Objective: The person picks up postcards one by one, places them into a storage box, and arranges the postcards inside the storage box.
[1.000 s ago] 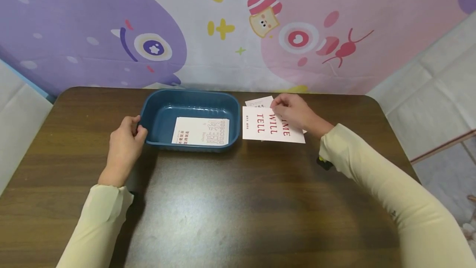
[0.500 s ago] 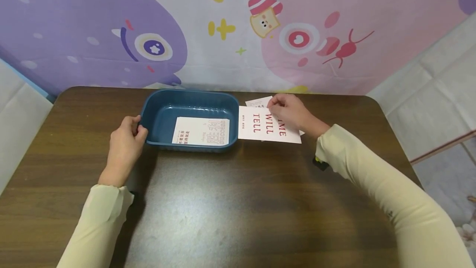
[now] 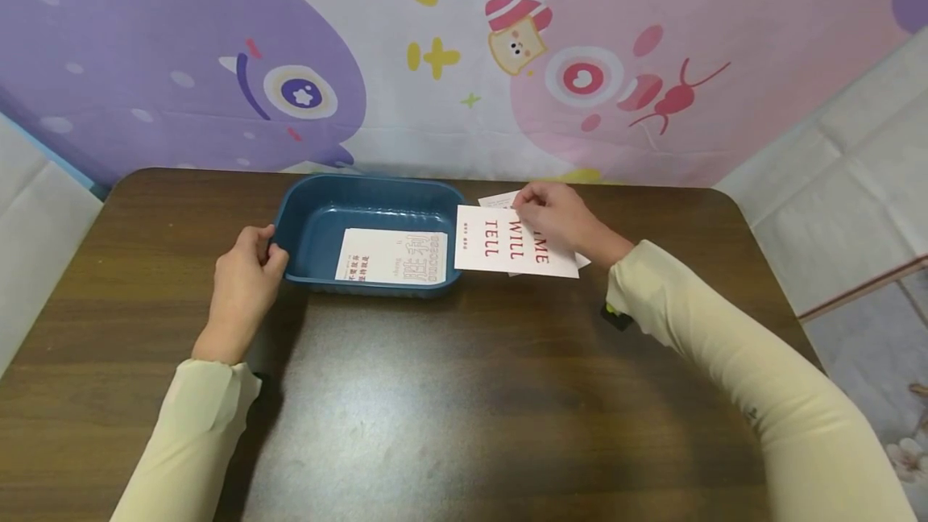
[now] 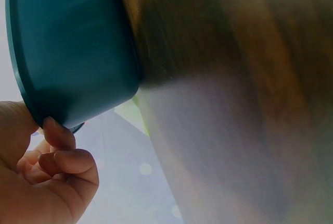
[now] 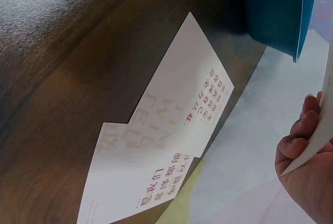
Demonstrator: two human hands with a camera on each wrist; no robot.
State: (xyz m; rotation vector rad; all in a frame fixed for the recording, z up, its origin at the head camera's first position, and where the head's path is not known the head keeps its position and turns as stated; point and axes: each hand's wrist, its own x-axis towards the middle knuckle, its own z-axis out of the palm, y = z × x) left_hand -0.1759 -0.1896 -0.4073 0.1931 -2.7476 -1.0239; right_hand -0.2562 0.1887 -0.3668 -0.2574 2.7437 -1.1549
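Observation:
A blue rectangular basin (image 3: pixel 312 236) sits near the back of the table. My left hand (image 3: pixel 246 280) holds its left rim, fingertips and thumb pinching the wall (image 4: pixel 78 41) in the left wrist view. White printed cards (image 3: pixel 391 258) lie inside, at the front right. In my right hand (image 3: pixel 561 214) is a white card (image 3: pixel 482 240) lettered in red, pinched at its back edge. Its left edge overlaps the basin's right rim in the head view. Beneath it, two overlapping cards (image 5: pixel 179 94) lie on the table, as the right wrist view shows.
Behind the brown wooden table (image 3: pixel 435 393) hangs a cloth (image 3: pixel 442 131) printed with cartoon figures, close to the back edge. Pale panels (image 3: pixel 863 184) stand at the right side. A small dark object (image 3: pixel 616 316) shows under the right sleeve.
My right hand has moved slowly left with the card, from just right of the basin until it overlaps the right rim. The left hand and the basin have stayed nearly still.

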